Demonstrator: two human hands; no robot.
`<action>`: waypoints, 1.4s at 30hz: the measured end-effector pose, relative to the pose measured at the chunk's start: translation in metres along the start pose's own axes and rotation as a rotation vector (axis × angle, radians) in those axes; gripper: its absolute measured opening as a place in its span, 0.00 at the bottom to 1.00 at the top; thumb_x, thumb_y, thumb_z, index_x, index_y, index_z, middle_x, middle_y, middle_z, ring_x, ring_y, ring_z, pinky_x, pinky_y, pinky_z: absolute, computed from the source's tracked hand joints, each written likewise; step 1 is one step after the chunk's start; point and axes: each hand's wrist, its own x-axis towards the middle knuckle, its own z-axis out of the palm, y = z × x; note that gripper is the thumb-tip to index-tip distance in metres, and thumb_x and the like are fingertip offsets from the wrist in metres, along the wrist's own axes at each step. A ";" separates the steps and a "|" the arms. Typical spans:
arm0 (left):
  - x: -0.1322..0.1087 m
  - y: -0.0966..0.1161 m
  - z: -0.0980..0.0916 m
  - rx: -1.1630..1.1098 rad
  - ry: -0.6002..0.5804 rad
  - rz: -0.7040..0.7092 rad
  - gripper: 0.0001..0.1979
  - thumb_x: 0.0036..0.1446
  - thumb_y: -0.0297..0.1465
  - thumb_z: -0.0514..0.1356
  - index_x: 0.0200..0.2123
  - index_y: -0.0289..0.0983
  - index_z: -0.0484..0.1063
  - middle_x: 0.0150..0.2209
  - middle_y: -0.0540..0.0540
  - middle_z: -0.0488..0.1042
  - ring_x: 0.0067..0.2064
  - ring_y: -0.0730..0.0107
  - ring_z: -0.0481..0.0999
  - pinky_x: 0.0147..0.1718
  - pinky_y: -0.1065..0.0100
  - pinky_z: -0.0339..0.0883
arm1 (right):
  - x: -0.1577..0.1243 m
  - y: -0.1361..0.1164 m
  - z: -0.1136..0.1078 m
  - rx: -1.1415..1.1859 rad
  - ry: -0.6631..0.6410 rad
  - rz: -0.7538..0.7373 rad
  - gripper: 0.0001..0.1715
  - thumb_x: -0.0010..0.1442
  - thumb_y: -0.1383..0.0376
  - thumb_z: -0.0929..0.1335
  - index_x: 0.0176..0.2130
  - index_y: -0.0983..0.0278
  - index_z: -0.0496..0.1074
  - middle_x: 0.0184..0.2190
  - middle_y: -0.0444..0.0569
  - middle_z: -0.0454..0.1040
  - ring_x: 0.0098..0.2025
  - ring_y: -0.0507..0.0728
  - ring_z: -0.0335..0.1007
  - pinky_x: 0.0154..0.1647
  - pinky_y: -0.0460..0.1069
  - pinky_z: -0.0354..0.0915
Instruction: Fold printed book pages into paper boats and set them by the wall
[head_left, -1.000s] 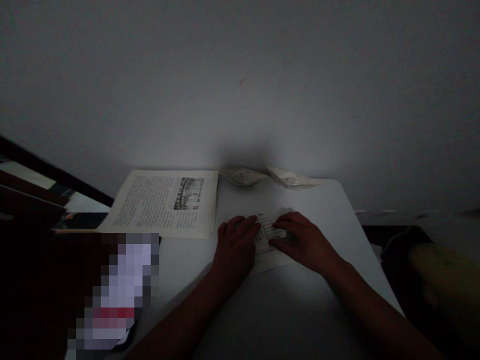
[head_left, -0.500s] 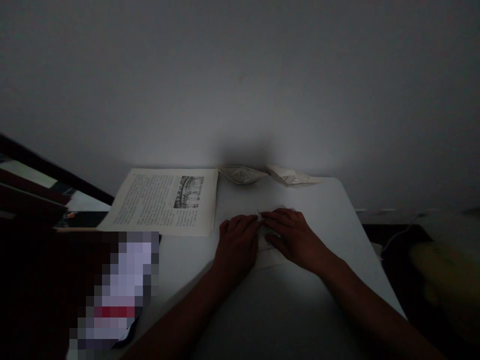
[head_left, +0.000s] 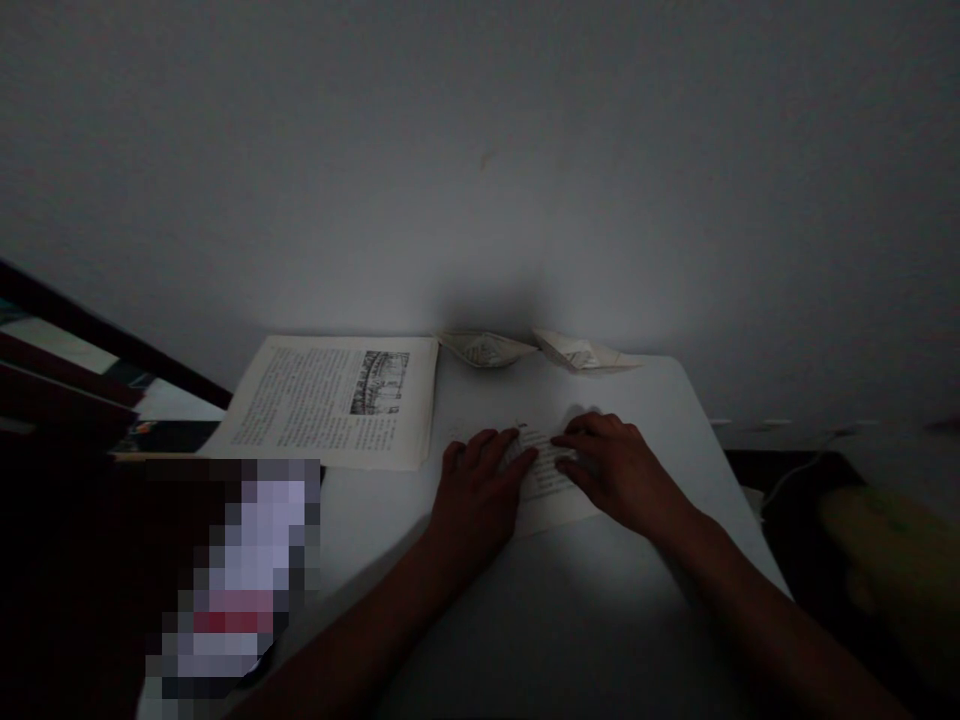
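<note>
A printed sheet of paper (head_left: pixel 546 478) lies on the white table, with its left part under my left hand (head_left: pixel 480 490). The fingers of that hand are spread over the paper. My right hand (head_left: pixel 619 468) rests at the sheet's right side, thumb and fingers apart, fingertips touching the paper. Beyond the hands, two folded paper boats stand near the wall: one on the left (head_left: pixel 487 349) and one on the right (head_left: pixel 585 353). The part of the sheet beneath my palms is hidden.
A stack of printed pages (head_left: pixel 322 400) lies at the table's back left. A pixelated, phone-like object (head_left: pixel 255 560) is at the left edge. The white table (head_left: pixel 480 640) meets a grey wall behind. A dark rail slants at far left.
My right hand has moved right, away from my left hand, and more of the printed sheet shows between them. My left thumb has spread out over the paper.
</note>
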 end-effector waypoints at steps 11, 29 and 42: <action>0.007 0.001 0.001 -0.177 0.074 0.021 0.14 0.60 0.27 0.51 0.48 0.37 0.68 0.55 0.41 0.67 0.55 0.59 0.64 0.52 0.54 0.54 | -0.005 0.013 -0.005 0.186 -0.007 0.114 0.05 0.56 0.63 0.68 0.30 0.60 0.74 0.30 0.46 0.75 0.34 0.57 0.70 0.39 0.52 0.65; 0.005 -0.004 0.002 -0.292 0.097 0.009 0.23 0.50 0.27 0.59 0.51 0.34 0.63 0.52 0.38 0.67 0.54 0.56 0.64 0.54 0.54 0.57 | 0.071 -0.005 -0.001 0.023 -0.197 0.175 0.15 0.54 0.54 0.67 0.30 0.61 0.76 0.30 0.48 0.77 0.32 0.55 0.72 0.32 0.47 0.61; 0.006 -0.005 0.003 -0.296 0.112 -0.018 0.28 0.44 0.26 0.60 0.52 0.34 0.63 0.52 0.39 0.66 0.54 0.55 0.63 0.54 0.54 0.57 | 0.078 -0.012 0.004 -0.013 -0.273 0.217 0.24 0.54 0.46 0.64 0.28 0.62 0.76 0.30 0.51 0.77 0.34 0.58 0.72 0.34 0.49 0.62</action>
